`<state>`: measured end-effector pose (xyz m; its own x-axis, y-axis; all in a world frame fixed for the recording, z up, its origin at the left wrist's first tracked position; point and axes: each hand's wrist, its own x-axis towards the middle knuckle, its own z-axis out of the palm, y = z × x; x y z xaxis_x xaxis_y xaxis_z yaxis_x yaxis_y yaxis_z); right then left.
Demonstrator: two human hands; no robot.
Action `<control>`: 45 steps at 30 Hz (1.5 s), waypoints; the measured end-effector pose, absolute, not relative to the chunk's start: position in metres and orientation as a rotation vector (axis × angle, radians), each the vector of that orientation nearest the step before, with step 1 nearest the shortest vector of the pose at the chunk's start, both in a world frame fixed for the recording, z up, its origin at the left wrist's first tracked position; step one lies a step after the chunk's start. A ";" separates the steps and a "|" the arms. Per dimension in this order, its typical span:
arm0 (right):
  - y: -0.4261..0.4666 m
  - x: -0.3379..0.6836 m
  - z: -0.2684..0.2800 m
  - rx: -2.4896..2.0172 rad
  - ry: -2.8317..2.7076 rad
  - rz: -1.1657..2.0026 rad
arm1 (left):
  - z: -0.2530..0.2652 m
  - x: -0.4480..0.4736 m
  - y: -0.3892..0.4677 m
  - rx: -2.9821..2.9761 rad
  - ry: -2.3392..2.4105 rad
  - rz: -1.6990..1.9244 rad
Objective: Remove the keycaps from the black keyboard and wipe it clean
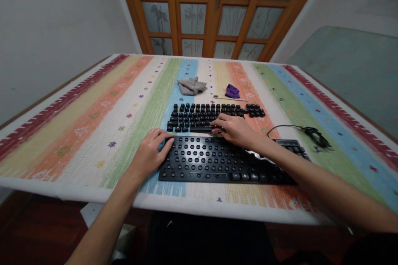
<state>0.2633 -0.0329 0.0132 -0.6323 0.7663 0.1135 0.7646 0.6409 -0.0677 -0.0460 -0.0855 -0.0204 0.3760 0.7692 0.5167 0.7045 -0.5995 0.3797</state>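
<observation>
A black keyboard (199, 159) lies on the table, most of its keycaps off and its bare key stems showing. My left hand (154, 149) grips its upper left corner, thumb on the top edge and fingers curled. Just behind the keyboard, loose black keycaps (199, 109) lie in rows matching a key layout. Over the keyboard's back edge, my right hand (234, 128) is closed, fingertips by the front keycaps. Under its fingers shows a thin wire-like metal tool (216, 133), partly hidden. My right forearm covers part of the keyboard's right side, where some keycaps (292, 145) remain fitted.
A grey cloth (192, 86) and a purple cloth (232, 91) lie beyond the keycaps, near a thin stick-like brush (231, 98). A coiled black cable (315, 136) rests at right. The striped tablecloth (124, 112) covers the table; a pale green surface (348, 58) stands at far right.
</observation>
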 end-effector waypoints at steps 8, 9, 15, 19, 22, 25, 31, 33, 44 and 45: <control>-0.032 0.262 0.013 -1.297 -2.765 -0.021 | -0.021 -0.046 -0.086 2.547 1.341 1.027; -0.032 0.262 0.013 -1.299 -2.764 -0.021 | -0.020 -0.046 -0.086 2.551 1.340 1.027; -0.031 0.260 0.011 -1.325 -2.757 -0.026 | -0.018 -0.045 -0.086 2.559 1.336 1.056; -0.032 0.258 0.015 -1.343 -2.748 -0.041 | -0.018 -0.044 -0.086 2.566 1.336 1.055; -0.033 0.258 0.018 -1.351 -2.734 -0.032 | -0.020 -0.045 -0.085 2.564 1.340 1.051; -0.037 0.264 0.022 -1.327 -2.690 -0.037 | -0.020 -0.046 -0.085 2.556 1.361 1.044; -0.062 0.291 0.037 -1.144 -2.609 0.040 | -0.007 -0.037 -0.092 2.566 1.325 1.078; -0.075 0.301 0.042 -1.106 -2.586 0.110 | -0.001 -0.027 -0.098 2.566 1.236 1.088; -0.136 0.324 0.059 -0.965 -2.475 0.493 | 0.008 0.056 -0.130 2.634 0.794 0.768; -0.139 0.325 0.063 -0.992 -2.427 0.518 | 0.008 0.061 -0.131 2.638 0.783 0.740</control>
